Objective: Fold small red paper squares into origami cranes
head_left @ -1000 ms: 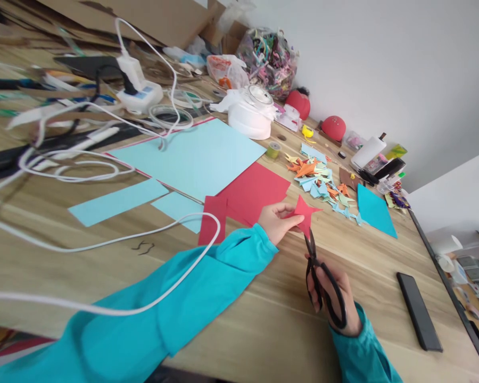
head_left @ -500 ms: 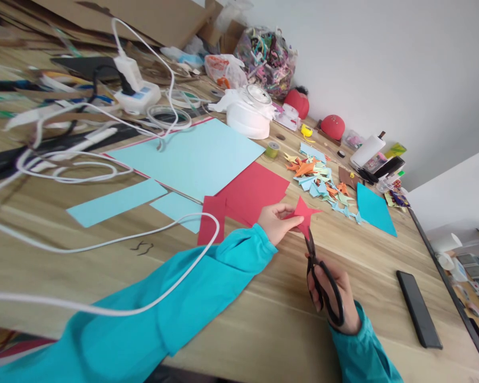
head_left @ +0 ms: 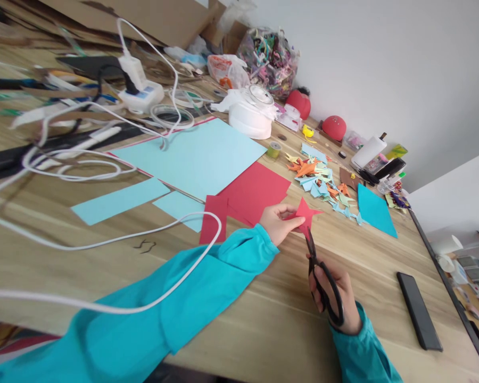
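My left hand [head_left: 277, 221] pinches a red paper star [head_left: 305, 215] just above the wooden table [head_left: 231, 308]. My right hand [head_left: 335, 298] grips black scissors [head_left: 319, 276], fingers through the handle loops. The blades point up and meet the star's lower edge. Both arms wear teal sleeves. A larger red paper sheet [head_left: 249, 191] with a cut-out corner lies flat just left of the star.
Light blue sheets [head_left: 191, 157] and strips [head_left: 120, 201] lie to the left, with white cables [head_left: 104, 242] looping across. A white pot [head_left: 251, 114], a pile of small folded paper pieces [head_left: 319, 183], a teal sheet [head_left: 373, 210] and a black phone [head_left: 419, 318] sit around.
The scissor blades have closed slightly against the star. Both hands stay almost where they were; the view shifted a little.
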Action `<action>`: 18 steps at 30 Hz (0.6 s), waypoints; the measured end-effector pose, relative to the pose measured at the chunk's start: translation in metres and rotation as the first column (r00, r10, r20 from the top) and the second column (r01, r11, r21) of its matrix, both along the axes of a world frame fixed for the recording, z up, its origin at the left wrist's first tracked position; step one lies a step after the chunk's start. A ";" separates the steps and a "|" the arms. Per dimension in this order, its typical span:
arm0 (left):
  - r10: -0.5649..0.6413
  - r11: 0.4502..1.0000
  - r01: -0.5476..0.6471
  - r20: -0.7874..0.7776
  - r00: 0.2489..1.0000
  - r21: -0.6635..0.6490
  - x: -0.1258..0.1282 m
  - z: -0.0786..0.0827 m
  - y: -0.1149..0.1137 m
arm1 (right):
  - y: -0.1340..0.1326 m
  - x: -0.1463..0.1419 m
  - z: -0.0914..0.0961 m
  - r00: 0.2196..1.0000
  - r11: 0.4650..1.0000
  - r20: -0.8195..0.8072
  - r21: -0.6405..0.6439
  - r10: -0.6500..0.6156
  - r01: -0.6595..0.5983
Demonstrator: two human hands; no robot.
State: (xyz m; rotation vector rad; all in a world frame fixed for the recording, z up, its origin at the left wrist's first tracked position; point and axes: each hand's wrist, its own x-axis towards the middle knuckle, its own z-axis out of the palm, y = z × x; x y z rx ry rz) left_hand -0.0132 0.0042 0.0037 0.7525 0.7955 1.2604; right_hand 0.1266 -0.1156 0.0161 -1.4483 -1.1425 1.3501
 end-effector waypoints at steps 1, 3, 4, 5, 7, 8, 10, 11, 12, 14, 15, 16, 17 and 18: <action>0.004 1.000 -0.004 -0.013 1.000 0.001 0.000 0.000 0.000 | 0.000 0.000 0.000 1.000 1.000 0.000 -0.001 -0.002 0.002; 0.005 1.000 -0.005 -0.030 1.000 0.003 -0.001 0.001 0.000 | 0.000 -0.001 0.000 1.000 1.000 0.003 -0.002 -0.007 0.007; 0.004 1.000 -0.004 -0.028 1.000 0.003 -0.001 0.001 0.000 | 0.000 -0.001 0.001 1.000 1.000 0.004 -0.003 -0.009 0.009; 0.006 1.000 -0.006 -0.023 1.000 0.003 -0.001 0.002 -0.001 | 0.000 -0.001 0.001 1.000 1.000 0.006 -0.002 -0.012 0.012; 0.008 1.000 -0.008 -0.011 1.000 0.004 -0.002 0.004 -0.002 | 0.000 -0.002 0.002 1.000 1.000 0.013 -0.004 -0.014 0.014; 0.007 1.000 -0.007 -0.004 1.000 0.004 -0.002 0.005 -0.003 | 0.000 -0.002 0.002 1.000 1.000 0.018 -0.004 -0.016 0.016; 0.006 1.000 -0.006 0.002 1.000 0.002 -0.002 0.006 -0.004 | 0.000 -0.001 0.001 1.000 1.000 0.027 -0.007 -0.016 0.017; 0.004 1.000 -0.004 0.004 1.000 -0.001 -0.002 0.007 -0.004 | 0.000 -0.001 0.001 0.999 1.000 0.030 -0.009 -0.015 0.016; 0.001 1.000 -0.001 0.007 1.000 -0.005 -0.002 0.007 -0.005 | 0.000 0.000 0.001 0.999 1.000 0.033 -0.010 -0.013 0.013; -0.005 1.000 0.005 0.015 1.000 -0.014 -0.002 0.008 -0.005 | 0.000 0.000 0.000 0.999 1.000 0.041 -0.012 -0.007 0.007; -0.007 1.000 0.008 0.021 1.000 -0.019 -0.002 0.008 -0.004 | 0.000 0.001 0.000 0.999 1.000 0.047 -0.012 -0.004 0.005; -0.010 1.000 0.010 0.028 1.000 -0.024 -0.002 0.009 -0.004 | 0.000 0.001 0.000 0.999 1.000 0.051 -0.014 -0.002 0.003; -0.010 1.000 0.011 0.032 0.999 -0.027 -0.002 0.009 -0.004 | -0.001 0.001 0.000 0.998 1.000 0.056 -0.012 0.001 0.000; -0.009 1.000 0.010 0.033 0.999 -0.029 -0.002 0.009 -0.004 | -0.001 0.001 0.000 0.998 1.000 0.060 -0.011 0.001 0.000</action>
